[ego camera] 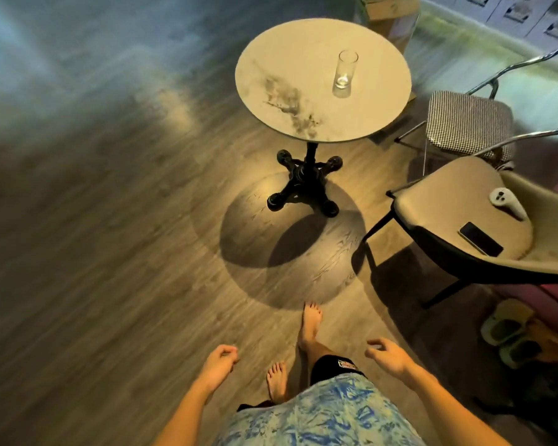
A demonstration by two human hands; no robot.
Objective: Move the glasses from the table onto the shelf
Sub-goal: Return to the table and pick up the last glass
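Shirt: a blue-and-pale patterned shirt (319,416) filled the bottom edge, with dark shorts (332,365) below it.
Left hand: the left hand (219,365) hung over the floor, its fingers (231,352) loosely curled and together, holding nothing.
Right hand: the right hand (388,357) was held out low, its fingers (376,347) relaxed and slightly apart, holding nothing.
Feet: both were bare on the wooden floor (126,284); the right foot (311,323) stood ahead of the left foot (276,381).
Slippers: a pale green pair (509,336) lay on the floor at the far right, near the chair leg.
Beige chair: a beige chair (448,201) stood right of the desk; a dark phone (480,238) lay flat on its seat, with a white controller (508,202) just beyond it.
Desk: a round pale desk (287,59) with dark marbling stood on a black four-footed base (303,185), well apart from both hands.
Glass: a tall clear glass (345,74) stood upright on the right part of the desk top, untouched.
Checked chair: a chrome-framed chair with a houndstooth seat (467,122) stood just beside the desk's right rim.
Box: a cardboard box (390,14) was behind the desk, blurred.
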